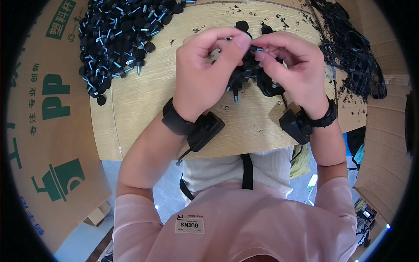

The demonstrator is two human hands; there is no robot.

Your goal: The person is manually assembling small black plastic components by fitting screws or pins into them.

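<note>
We see the left hand [205, 70] and right hand [290, 65] both pinching a cluster of black knobs [248, 72] above the pale wooden board [144, 109]; a knob pile [120, 39] lies far-left, cardboard [48, 131] flanks it, grey floor [166, 192] below.

Matt black plastic knobs [118, 39] on a smooth pale wooden board [144, 109].

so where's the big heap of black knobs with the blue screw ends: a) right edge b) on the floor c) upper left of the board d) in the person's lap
c: the heap of knobs lies on the wooden board at its upper left, beyond the left hand.
</note>
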